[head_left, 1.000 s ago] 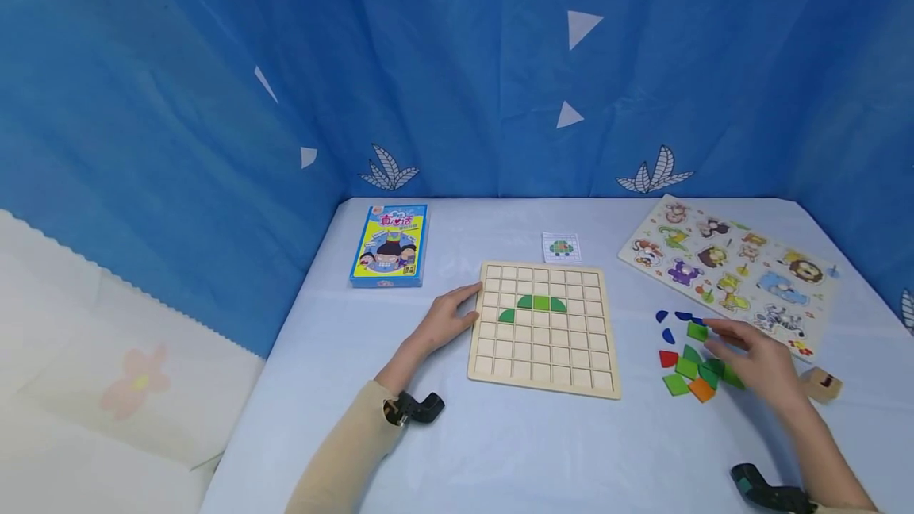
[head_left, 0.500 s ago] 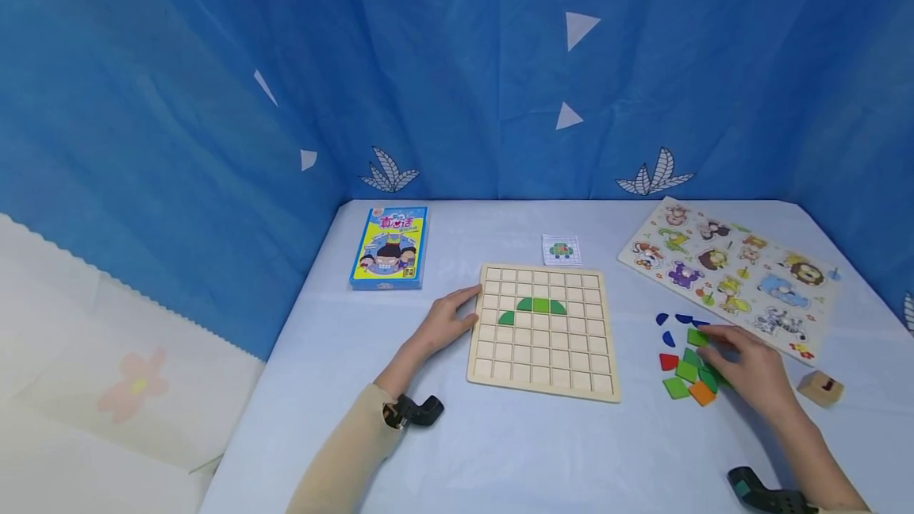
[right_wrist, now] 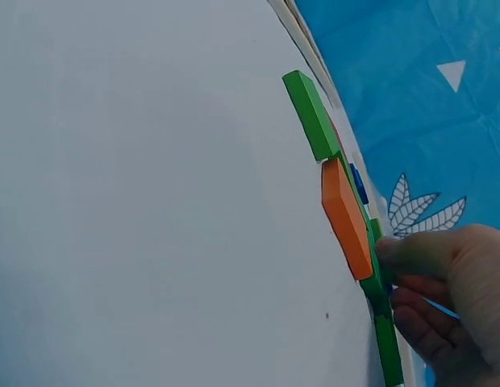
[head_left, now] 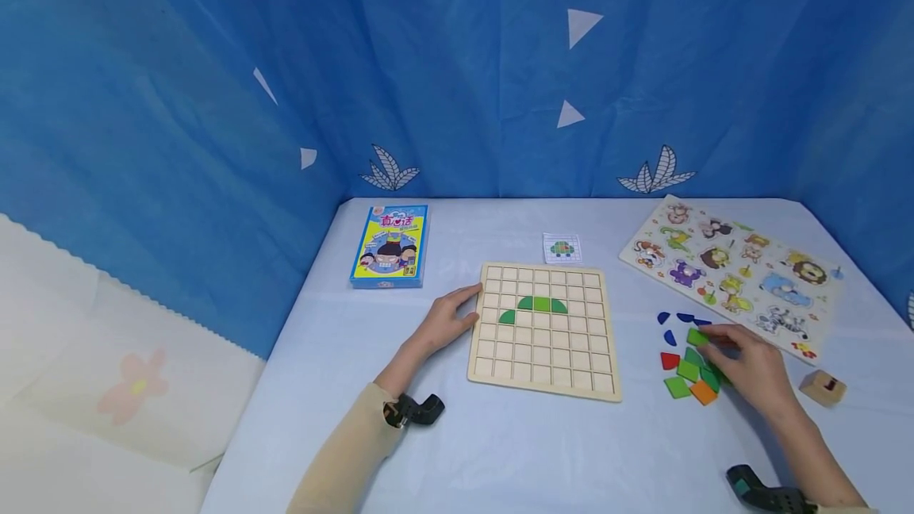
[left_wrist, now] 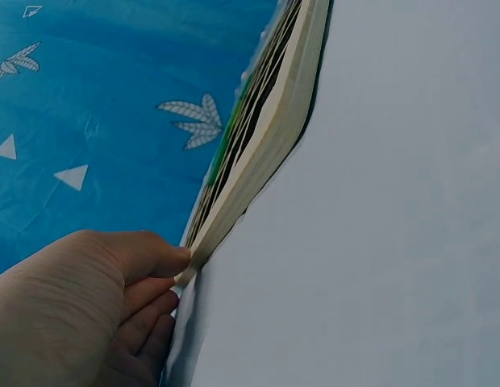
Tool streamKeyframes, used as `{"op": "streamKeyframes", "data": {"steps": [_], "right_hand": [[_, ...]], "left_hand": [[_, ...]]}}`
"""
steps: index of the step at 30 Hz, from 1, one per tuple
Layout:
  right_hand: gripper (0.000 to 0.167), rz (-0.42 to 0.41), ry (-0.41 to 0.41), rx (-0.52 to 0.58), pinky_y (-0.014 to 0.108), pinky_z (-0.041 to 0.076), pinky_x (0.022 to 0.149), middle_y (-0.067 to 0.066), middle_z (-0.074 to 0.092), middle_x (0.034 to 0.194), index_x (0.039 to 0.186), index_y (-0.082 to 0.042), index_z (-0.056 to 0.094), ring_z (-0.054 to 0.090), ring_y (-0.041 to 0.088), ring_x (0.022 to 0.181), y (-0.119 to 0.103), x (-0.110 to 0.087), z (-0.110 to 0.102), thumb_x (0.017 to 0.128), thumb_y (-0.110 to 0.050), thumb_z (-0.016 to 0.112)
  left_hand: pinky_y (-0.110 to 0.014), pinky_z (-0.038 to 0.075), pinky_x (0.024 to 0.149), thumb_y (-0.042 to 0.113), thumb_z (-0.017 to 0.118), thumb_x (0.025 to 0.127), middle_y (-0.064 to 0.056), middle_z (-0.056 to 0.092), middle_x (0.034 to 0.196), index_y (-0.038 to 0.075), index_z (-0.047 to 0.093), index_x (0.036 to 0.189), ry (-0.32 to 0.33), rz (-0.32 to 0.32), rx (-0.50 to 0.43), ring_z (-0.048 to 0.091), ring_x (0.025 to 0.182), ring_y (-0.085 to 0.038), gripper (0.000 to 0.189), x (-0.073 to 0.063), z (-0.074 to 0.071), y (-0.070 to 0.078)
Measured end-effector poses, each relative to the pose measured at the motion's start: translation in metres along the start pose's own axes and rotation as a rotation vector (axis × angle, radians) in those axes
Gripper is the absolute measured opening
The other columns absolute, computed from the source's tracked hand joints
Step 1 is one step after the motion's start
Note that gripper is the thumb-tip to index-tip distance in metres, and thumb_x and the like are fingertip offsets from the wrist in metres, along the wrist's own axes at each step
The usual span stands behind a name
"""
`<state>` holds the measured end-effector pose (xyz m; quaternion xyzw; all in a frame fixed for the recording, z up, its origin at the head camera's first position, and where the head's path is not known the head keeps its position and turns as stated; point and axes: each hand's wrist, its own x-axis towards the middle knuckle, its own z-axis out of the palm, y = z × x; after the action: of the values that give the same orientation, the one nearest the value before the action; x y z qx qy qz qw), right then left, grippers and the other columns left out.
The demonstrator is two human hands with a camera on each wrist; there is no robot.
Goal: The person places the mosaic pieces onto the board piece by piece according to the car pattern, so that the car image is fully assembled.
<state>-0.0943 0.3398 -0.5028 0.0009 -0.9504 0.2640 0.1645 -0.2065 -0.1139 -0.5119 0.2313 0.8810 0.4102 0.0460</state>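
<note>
My left hand (head_left: 443, 325) rests at the left edge of a wooden grid board (head_left: 544, 389), thumb and fingertips touching its rim (left_wrist: 270, 153). On the board lie three dark green quarter-round tiles and a light green square tile (head_left: 542, 304). At the right, my right hand (head_left: 750, 363) pinches another light green square tile (head_left: 697, 336) between thumb and index finger, at the upper side of a loose pile. The pile has green tiles (head_left: 688, 370), an orange tile (head_left: 703, 393) and a red tile (head_left: 670, 361). In the right wrist view, the thumb hides part of the pile behind the orange tile (right_wrist: 345, 218).
Several blue half-round tiles (head_left: 670, 337) lie above the pile. A pattern card (head_left: 562, 248) sits behind the board. An animal puzzle board (head_left: 714, 256) is at the back right, a wooden block (head_left: 823, 389) beside my right wrist. A blue-and-yellow box (head_left: 389, 247) lies at the back left.
My right hand has moved slightly left over the pile, and its thumb and index finger have closed on the light green square tile. The left hand and the board have stayed put.
</note>
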Motion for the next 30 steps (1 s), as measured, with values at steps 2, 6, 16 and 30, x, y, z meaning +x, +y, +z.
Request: {"op": "streamKeyframes", "data": {"steps": [2,6,16,30], "right_hand": [[0.028,0.015,-0.002,0.019,0.009,0.041,0.067,0.022,0.062,0.101,0.108,0.002,0.064,0.057,0.04,0.092,-0.006,0.004,-0.004,0.083,-0.006,0.072],[0.027,0.015,0.005,0.09,0.006,0.043,0.071,0.018,0.063,0.101,0.108,0.0,0.065,0.059,0.035,0.093,-0.028,0.013,-0.013,0.085,-0.012,0.072],[0.032,-0.159,-0.006,0.253,0.02,0.053,0.072,0.0,0.065,0.103,0.112,-0.018,0.067,0.061,0.014,0.091,-0.057,0.049,0.038,0.083,-0.03,0.073],[0.027,-0.247,-0.232,0.406,0.041,0.055,0.078,0.004,0.066,0.099,0.105,-0.004,0.069,0.064,0.026,0.092,-0.168,0.055,0.085,0.078,-0.006,0.076]], "left_hand": [[-0.033,0.03,0.11,0.011,0.061,0.091,-0.008,0.044,0.143,0.007,0.043,0.142,0.004,0.009,0.006,0.036,0.133,-0.022,0.054,0.0,0.0,0.0],[-0.034,0.03,0.11,0.011,0.062,0.091,-0.009,0.044,0.142,0.006,0.043,0.141,0.009,0.019,0.013,0.037,0.133,-0.023,0.054,-0.001,-0.001,-0.001],[-0.032,0.029,0.11,0.012,0.062,0.091,-0.007,0.044,0.143,0.007,0.043,0.142,0.004,0.005,0.011,0.036,0.133,-0.021,0.054,0.001,0.0,-0.001],[-0.032,0.03,0.109,0.013,0.061,0.092,-0.006,0.043,0.143,0.009,0.043,0.142,-0.005,-0.018,0.01,0.036,0.133,-0.019,0.054,-0.002,0.001,0.001]]}}
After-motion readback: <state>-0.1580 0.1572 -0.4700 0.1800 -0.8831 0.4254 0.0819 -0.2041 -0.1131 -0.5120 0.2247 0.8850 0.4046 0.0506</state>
